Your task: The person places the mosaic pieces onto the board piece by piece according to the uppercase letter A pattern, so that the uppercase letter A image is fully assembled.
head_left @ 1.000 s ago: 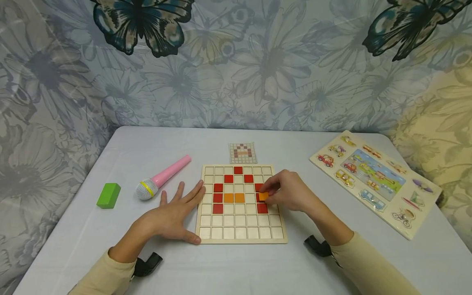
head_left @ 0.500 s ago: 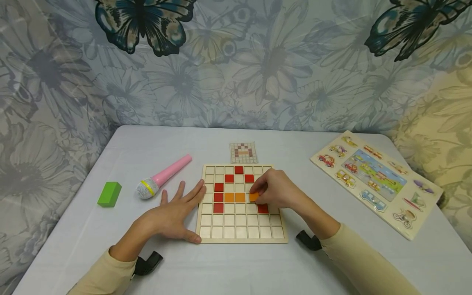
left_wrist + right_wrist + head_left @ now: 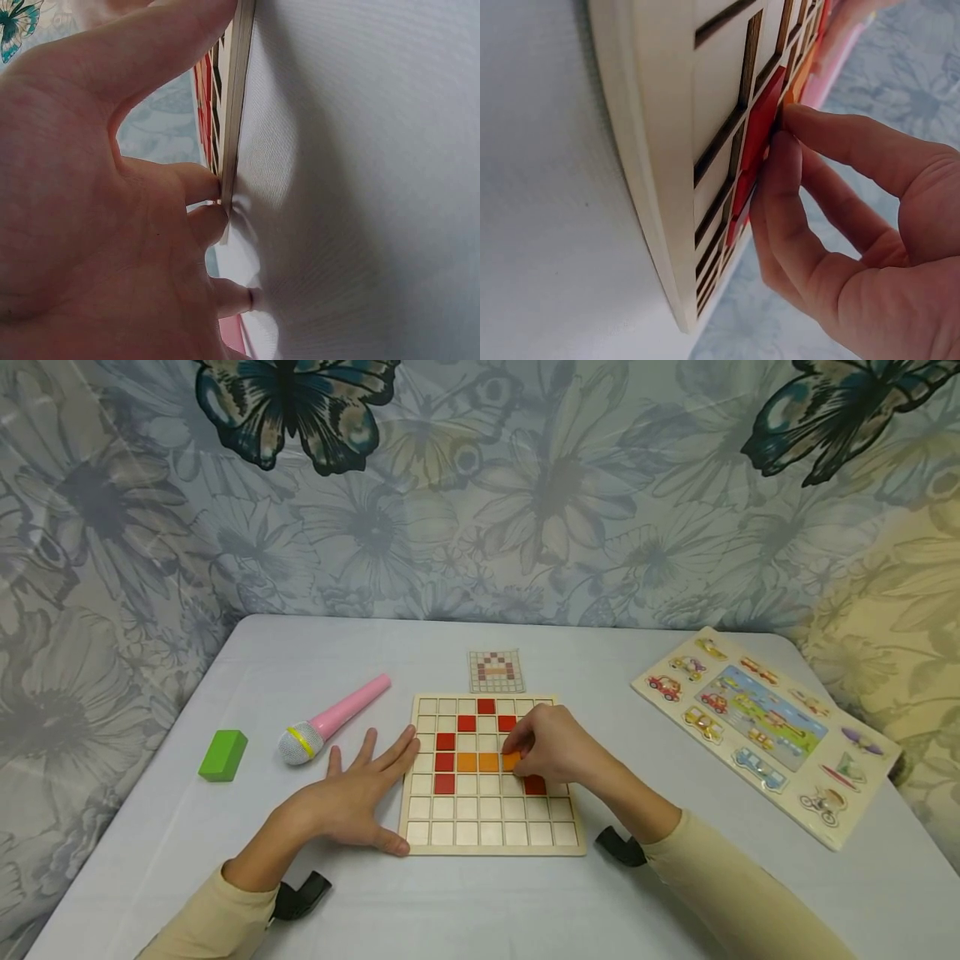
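Observation:
A wooden grid board [image 3: 490, 833] lies flat, with red square tiles [image 3: 445, 762] forming a peaked outline. Two orange tiles [image 3: 477, 762] sit side by side in one row. To their right, my right hand [image 3: 555, 747] pinches another orange tile [image 3: 511, 762] between thumb and fingers, down at its cell. That hand hides some red tiles on the right side. My left hand [image 3: 352, 802] lies spread along the board's left edge, thumb and fingertips touching it. In the left wrist view, two fingers and the thumb meet the board's edge [image 3: 238, 90].
A small pattern card [image 3: 496, 672] lies behind the board. On the left are a pink toy microphone [image 3: 333, 720] and a green block [image 3: 222, 756]. A vehicle puzzle board [image 3: 765, 735] lies at an angle on the right. Patterned cloth hangs behind the table.
My right hand has moved left across the board with the orange tile, from over the right red column to the cell beside the other orange tiles. My left hand stays put.

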The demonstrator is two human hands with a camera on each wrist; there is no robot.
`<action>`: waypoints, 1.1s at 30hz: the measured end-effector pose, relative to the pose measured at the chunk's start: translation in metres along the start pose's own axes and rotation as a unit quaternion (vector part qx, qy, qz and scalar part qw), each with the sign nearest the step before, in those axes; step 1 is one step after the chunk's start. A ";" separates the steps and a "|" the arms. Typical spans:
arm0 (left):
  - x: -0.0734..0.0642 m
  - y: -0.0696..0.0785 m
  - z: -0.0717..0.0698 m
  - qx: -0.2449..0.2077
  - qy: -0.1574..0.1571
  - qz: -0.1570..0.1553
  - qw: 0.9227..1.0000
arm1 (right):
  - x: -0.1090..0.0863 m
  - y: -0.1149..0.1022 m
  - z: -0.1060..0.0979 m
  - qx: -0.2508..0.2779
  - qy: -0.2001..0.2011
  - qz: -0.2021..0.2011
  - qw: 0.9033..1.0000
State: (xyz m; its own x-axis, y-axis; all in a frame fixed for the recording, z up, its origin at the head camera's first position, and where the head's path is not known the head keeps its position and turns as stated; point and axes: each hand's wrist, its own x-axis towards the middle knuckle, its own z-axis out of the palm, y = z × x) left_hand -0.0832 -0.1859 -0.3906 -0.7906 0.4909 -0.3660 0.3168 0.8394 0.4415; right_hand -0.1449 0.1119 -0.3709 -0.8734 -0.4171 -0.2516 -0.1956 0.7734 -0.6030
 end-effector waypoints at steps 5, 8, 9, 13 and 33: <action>0.000 0.000 0.000 -0.002 0.001 0.002 1.000 | 0.001 -0.001 0.002 -0.003 0.006 -0.003 1.000; -0.001 0.000 0.000 -0.002 0.003 0.003 1.000 | 0.001 -0.001 0.003 -0.009 0.009 -0.008 1.000; -0.001 0.000 0.000 -0.001 0.003 0.003 1.000 | 0.001 -0.001 0.003 -0.010 0.009 -0.008 1.000; -0.001 0.001 0.000 0.000 0.004 0.003 1.000 | 0.000 -0.002 0.004 -0.012 0.009 -0.009 1.000; 0.000 0.000 0.000 0.001 0.005 0.000 1.000 | -0.001 -0.002 0.003 -0.020 0.004 -0.016 1.000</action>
State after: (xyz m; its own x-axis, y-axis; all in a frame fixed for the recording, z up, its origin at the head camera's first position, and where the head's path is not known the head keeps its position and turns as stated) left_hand -0.0829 -0.1864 -0.3908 -0.7957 0.4891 -0.3574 0.3185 0.8397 0.4399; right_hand -0.1423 0.1091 -0.3715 -0.8703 -0.4374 -0.2262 -0.2408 0.7787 -0.5794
